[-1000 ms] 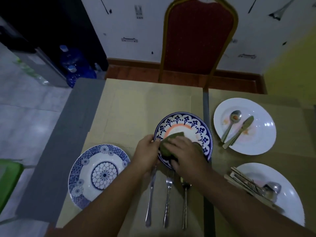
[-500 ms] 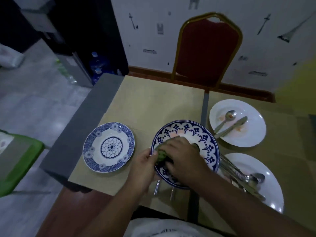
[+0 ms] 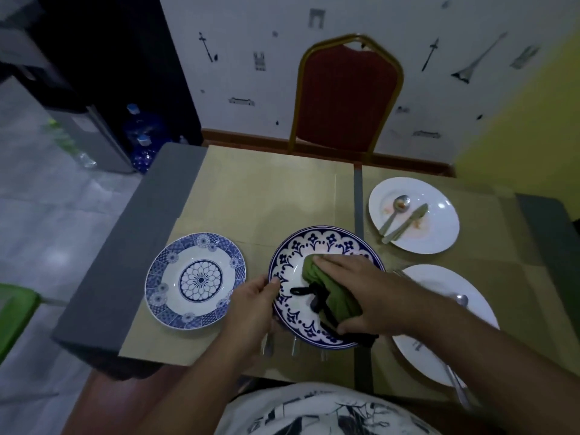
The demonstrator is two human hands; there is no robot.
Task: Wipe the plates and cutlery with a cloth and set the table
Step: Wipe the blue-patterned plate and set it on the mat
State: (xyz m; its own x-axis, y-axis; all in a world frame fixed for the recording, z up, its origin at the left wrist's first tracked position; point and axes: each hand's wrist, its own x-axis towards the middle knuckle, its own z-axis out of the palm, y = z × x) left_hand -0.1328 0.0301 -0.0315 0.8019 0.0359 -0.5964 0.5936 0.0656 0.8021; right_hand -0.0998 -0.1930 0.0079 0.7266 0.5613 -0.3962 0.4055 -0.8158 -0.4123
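– In the lower middle of the frame, why does the person's left hand (image 3: 251,306) clamp the edge of the blue-flowered plate (image 3: 314,238)?

– To steady it, most likely. The thumb lies on the left rim and the fingers go under it, so the plate seems lifted or tipped slightly off the bench (image 3: 266,199). That grip gives the other hand something firm to rub against.

– And the right hand (image 3: 370,293)?

– It grasps the green cloth (image 3: 332,296), bunched under the palm. The fingers reach across it toward the far side of the plate's well, and the thumb is tucked against the near end. A black strap (image 3: 310,293) trails from the cloth across the plate. The wiping of this plate looks to be under way, not finished.

– What pokes out below the plate's near rim?

– Three pieces of cutlery (image 3: 295,346), only their upper parts showing. They seem laid out as a place setting, with the plate held above them.

– The patterned plate (image 3: 196,279) at centre left?

– It sits flat and apart from the hands, with no smears visible, so it may already be done.

– And on the right side of the frame?

– The upper white plate (image 3: 439,233) carries a spoon (image 3: 394,213) and a knife (image 3: 406,222) among reddish smears. That is probably why it waits there, unwiped. The lower white plate (image 3: 430,362), partly behind the right forearm, holds more cutlery. A red chair (image 3: 345,95) stands at the bench's far side.
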